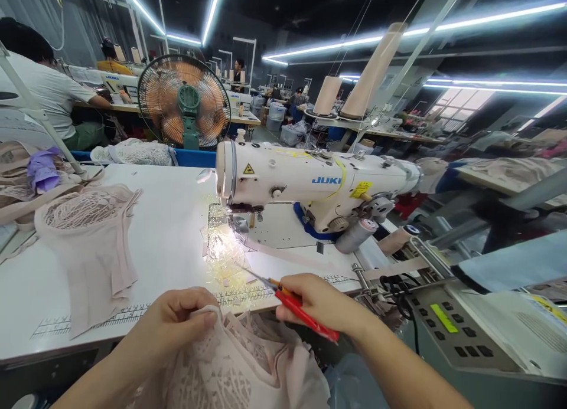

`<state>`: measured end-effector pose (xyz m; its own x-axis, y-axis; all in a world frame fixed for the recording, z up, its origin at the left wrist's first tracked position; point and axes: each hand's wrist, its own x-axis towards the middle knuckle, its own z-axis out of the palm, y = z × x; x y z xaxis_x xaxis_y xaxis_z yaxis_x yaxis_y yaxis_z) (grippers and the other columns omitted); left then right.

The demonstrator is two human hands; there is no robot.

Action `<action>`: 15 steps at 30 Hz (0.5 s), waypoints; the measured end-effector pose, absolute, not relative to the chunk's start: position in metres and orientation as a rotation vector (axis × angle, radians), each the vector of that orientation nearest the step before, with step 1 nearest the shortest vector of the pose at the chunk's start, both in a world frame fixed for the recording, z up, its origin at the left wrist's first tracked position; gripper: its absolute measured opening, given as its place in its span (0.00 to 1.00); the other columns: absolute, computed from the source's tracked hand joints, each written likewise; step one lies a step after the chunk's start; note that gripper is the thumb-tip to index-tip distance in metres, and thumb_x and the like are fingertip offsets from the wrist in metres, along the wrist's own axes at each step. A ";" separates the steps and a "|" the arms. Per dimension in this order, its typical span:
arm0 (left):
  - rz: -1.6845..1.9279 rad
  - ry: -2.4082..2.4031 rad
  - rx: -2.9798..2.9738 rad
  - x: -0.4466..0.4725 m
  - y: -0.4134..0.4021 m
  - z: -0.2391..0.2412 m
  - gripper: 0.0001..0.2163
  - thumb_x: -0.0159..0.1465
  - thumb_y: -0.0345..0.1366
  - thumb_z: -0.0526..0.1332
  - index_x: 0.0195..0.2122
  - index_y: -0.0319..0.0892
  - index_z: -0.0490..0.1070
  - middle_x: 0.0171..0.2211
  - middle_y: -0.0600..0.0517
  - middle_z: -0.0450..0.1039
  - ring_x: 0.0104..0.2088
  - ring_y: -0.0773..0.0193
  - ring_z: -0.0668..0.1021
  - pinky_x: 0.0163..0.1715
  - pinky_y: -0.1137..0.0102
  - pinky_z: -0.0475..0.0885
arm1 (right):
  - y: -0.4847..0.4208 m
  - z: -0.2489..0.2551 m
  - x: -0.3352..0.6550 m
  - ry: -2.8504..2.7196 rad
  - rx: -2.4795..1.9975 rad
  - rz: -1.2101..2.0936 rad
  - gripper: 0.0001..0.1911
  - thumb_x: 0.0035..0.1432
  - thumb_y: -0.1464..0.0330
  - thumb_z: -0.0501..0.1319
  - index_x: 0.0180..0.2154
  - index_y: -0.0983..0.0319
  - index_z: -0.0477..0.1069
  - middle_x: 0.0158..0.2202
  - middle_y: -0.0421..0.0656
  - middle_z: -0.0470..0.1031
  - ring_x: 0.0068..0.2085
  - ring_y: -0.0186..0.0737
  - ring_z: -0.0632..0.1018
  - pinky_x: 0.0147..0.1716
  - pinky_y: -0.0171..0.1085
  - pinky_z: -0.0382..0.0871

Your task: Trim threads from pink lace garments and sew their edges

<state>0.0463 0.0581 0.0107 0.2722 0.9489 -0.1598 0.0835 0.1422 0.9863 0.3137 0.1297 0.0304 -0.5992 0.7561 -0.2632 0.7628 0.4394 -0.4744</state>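
Between the thumb and fingers of my left hand is the edge of a pale pink lace garment, which hangs down over the table's front edge. My right hand is closed around red-handled thread snips, their thin blades pointing left over the tabletop. Behind both hands stands a white JUKI sewing machine, its lamp lighting the needle area. Thread scraps and small fabric bits lie on the table just beyond the blades.
Another pale pink lace garment lies on the table at left. A fan stands behind the table. To the right are thread spools and a control box. A co-worker sits at far left.
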 end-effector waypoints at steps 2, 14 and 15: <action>0.904 1.136 1.221 0.044 0.056 0.009 0.15 0.57 0.47 0.65 0.21 0.41 0.73 0.22 0.55 0.65 0.25 0.68 0.64 0.27 0.73 0.60 | 0.151 0.027 0.322 2.508 1.669 -0.626 0.21 0.56 0.49 0.58 0.26 0.59 0.63 0.24 0.37 0.67 0.27 0.35 0.69 0.24 0.32 0.57; 1.064 1.286 1.005 0.038 0.037 0.014 0.15 0.50 0.48 0.69 0.21 0.41 0.72 0.22 0.54 0.65 0.25 0.66 0.65 0.26 0.72 0.62 | 0.216 0.010 0.325 2.358 2.130 -0.112 0.12 0.65 0.69 0.54 0.42 0.70 0.72 0.44 0.57 0.74 0.46 0.51 0.75 0.44 0.46 0.67; 1.103 1.306 0.988 0.037 0.035 0.014 0.15 0.50 0.48 0.69 0.21 0.41 0.72 0.22 0.54 0.64 0.25 0.66 0.64 0.25 0.72 0.61 | 0.202 0.013 0.318 2.453 2.111 -0.107 0.12 0.66 0.70 0.51 0.42 0.69 0.71 0.45 0.59 0.73 0.48 0.52 0.74 0.45 0.46 0.66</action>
